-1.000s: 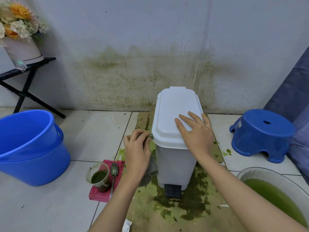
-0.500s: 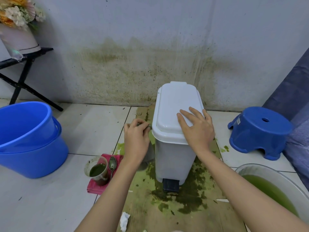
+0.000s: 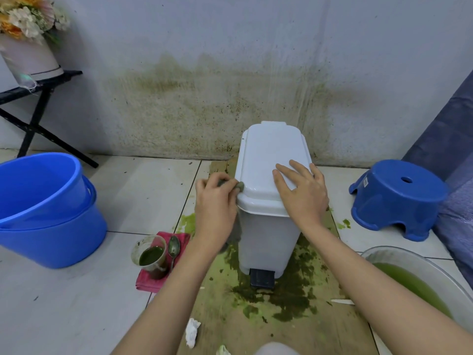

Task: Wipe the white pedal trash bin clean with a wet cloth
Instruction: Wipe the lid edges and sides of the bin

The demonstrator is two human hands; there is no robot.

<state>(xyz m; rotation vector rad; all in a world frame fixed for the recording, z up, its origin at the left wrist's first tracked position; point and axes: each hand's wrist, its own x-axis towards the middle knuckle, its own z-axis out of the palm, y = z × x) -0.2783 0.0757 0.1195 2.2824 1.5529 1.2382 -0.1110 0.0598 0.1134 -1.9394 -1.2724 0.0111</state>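
My left hand (image 3: 215,208) grips the soft grey-green wet cloth (image 3: 239,185); my flat right hand (image 3: 302,196) steadies the light, tippy white plastic pedal bin (image 3: 266,234) by its lid.

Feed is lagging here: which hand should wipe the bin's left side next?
Left. The left hand already grips the cloth against the left edge of the bin, while the right hand lies flat on the lid, probably steadying it.

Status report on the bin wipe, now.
Left hand grips cloth at bin's left lid edge. Right hand flat on lid. Nothing blocking.
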